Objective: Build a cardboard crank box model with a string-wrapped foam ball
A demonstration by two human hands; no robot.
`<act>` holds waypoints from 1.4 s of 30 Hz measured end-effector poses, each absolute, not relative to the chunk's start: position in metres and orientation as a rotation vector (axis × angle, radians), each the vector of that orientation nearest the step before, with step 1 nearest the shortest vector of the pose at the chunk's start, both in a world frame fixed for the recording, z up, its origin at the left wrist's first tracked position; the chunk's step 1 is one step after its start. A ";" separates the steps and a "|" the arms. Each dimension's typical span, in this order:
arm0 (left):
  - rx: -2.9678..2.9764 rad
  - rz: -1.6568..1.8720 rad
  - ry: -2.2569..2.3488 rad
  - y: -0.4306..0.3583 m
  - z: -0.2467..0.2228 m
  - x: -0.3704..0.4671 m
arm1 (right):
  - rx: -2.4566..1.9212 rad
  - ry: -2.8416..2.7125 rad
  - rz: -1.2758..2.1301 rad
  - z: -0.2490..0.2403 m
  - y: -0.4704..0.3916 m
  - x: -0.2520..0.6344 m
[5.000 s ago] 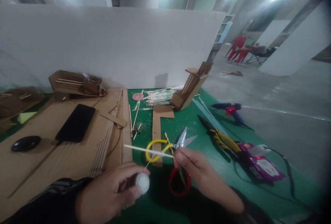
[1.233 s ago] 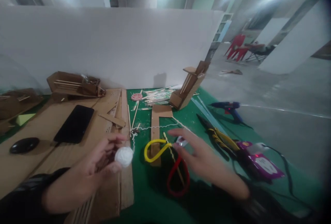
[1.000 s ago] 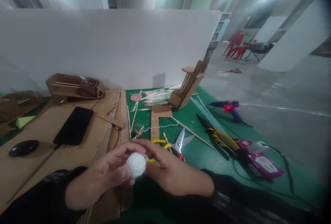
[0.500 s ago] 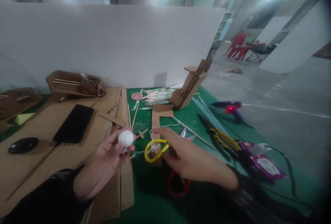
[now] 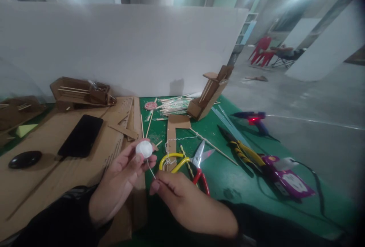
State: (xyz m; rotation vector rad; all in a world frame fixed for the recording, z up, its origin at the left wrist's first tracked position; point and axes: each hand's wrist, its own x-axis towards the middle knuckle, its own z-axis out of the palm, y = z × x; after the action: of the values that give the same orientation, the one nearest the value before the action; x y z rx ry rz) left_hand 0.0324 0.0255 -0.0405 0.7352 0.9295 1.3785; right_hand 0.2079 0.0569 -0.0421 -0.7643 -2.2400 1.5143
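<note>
Across the green desk (image 5: 222, 172), our right hand (image 5: 186, 201) has drawn back toward us, leaving the yellow-and-red-handled metal scissors (image 5: 197, 159) just beyond it. Our left hand (image 5: 122, 180) pinches the round white yarn ball (image 5: 144, 149); the right pinches its thin white strand (image 5: 151, 168), now straight between both hands, so this stretch seems better controlled.

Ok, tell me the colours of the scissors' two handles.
One handle is yellow, the other red; best in the head view.
</note>
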 end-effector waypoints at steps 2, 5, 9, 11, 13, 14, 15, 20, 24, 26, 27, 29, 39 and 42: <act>0.797 1.359 1.001 0.027 -0.045 0.030 | -0.793 -2.433 1.178 -0.033 0.056 0.211; 0.944 1.259 1.112 0.028 -0.051 0.029 | -0.819 -2.644 0.841 -0.024 0.054 0.213; 1.132 1.109 1.136 0.028 -0.053 0.028 | -0.679 -2.698 0.557 -0.016 0.057 0.220; 1.230 1.014 1.100 0.027 -0.053 0.028 | -0.614 -2.683 0.493 -0.010 0.063 0.226; 1.358 0.925 1.090 0.025 -0.051 0.027 | -0.580 -2.677 0.430 -0.006 0.070 0.231; 1.437 0.892 1.108 0.023 -0.050 0.027 | -0.576 -2.674 0.409 -0.005 0.074 0.233; 1.515 0.867 1.140 0.021 -0.050 0.026 | -0.575 -2.664 0.409 -0.005 0.078 0.234; 1.618 0.817 1.318 0.009 -0.047 0.027 | -0.536 -2.427 0.679 -0.019 0.093 0.228; 1.634 0.869 1.294 0.003 -0.045 0.027 | -0.533 -2.256 0.849 -0.036 0.099 0.220; 1.713 0.872 1.268 0.003 -0.042 0.027 | -0.587 -2.226 0.930 -0.043 0.100 0.218; 1.758 0.867 1.270 0.003 -0.040 0.026 | -0.619 -2.212 0.969 -0.047 0.100 0.217; 1.838 0.863 1.309 0.005 -0.038 0.024 | -0.662 -2.203 1.043 -0.052 0.099 0.215; 1.866 0.821 1.527 0.019 -0.050 0.018 | -0.644 -2.541 0.840 -0.043 0.071 0.222; 1.841 0.758 1.519 0.019 -0.050 0.020 | -0.598 -2.648 0.753 -0.029 0.066 0.229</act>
State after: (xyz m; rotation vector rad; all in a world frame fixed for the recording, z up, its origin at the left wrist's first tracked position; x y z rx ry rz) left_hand 0.0205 0.0190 -0.0504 1.8411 1.5194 0.7584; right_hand 0.2295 0.0659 -0.0285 -0.5983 -2.6483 0.7533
